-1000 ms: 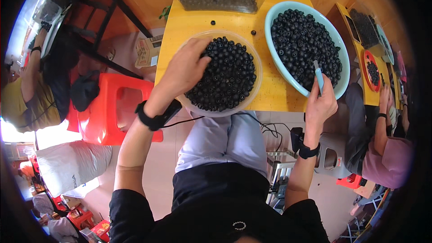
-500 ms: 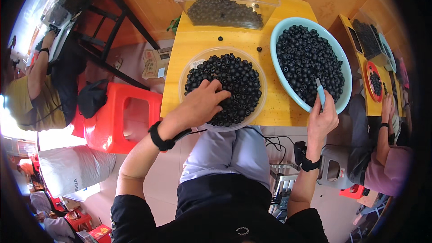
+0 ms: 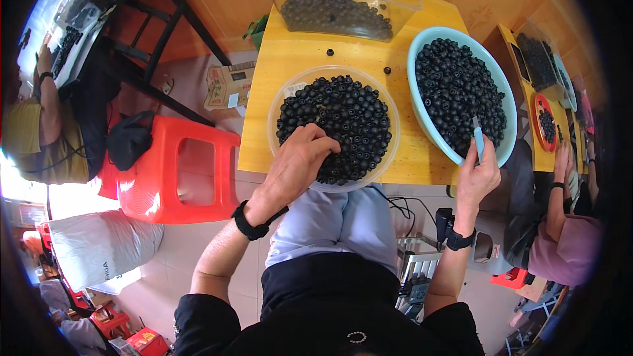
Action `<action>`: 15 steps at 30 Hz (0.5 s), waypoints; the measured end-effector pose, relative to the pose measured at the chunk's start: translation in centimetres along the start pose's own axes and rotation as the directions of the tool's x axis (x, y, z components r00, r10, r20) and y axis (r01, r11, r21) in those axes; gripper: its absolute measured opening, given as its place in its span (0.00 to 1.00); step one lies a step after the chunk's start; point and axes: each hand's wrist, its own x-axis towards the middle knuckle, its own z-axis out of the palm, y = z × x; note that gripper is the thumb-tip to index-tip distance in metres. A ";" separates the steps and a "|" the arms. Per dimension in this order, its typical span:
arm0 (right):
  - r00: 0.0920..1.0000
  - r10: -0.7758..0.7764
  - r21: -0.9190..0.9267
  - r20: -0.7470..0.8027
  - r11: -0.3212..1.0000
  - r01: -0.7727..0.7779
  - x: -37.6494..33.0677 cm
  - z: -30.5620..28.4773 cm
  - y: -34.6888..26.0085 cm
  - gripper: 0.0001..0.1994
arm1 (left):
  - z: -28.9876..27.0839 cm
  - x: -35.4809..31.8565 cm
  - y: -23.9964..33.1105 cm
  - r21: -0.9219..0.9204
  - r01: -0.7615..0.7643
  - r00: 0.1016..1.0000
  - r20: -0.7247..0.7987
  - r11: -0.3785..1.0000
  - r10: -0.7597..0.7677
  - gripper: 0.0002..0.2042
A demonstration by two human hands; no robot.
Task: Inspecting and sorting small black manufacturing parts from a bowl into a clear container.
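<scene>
My left hand (image 3: 295, 166) reaches into a clear round bowl (image 3: 391, 147) heaped with small black balls (image 3: 346, 118); its fingers are curled among them, and whether they grip any is hidden. My right hand (image 3: 476, 177) is at the near rim of a light blue bowl (image 3: 419, 101) full of the same black balls (image 3: 458, 92). It holds a thin light blue tool (image 3: 477, 137) upright, the tip over the balls. Both bowls rest on a yellow table (image 3: 285, 69).
A clear rectangular tub (image 3: 343, 10) of black balls stands at the table's far edge, with two loose balls (image 3: 388, 70) near it. A red plastic stool (image 3: 177, 168) stands left. Other people work at left (image 3: 39, 125) and right (image 3: 560, 237), where another yellow table (image 3: 544, 151) holds more bowls.
My left hand has slid back from the middle of the clear bowl toward its near edge. My right hand with the blue tool stays at the blue bowl's rim.
</scene>
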 end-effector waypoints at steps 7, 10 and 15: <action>1.000 0.004 -0.009 0.027 1.000 -0.003 0.0 0.1 0.0 0.07 | 0.6 -0.1 0.0 -0.539 0.182 0.957 -0.096 0.823 -0.274 0.09; 1.000 0.005 0.006 0.027 1.000 -0.005 0.0 0.1 0.3 0.07 | 0.0 -0.5 0.4 -0.757 0.346 0.895 0.088 0.554 -0.438 0.08; 0.981 0.136 0.279 0.139 0.945 -0.170 0.2 -1.5 -0.2 0.09 | -0.4 -1.3 0.5 -0.926 0.331 0.879 0.232 0.182 -0.416 0.10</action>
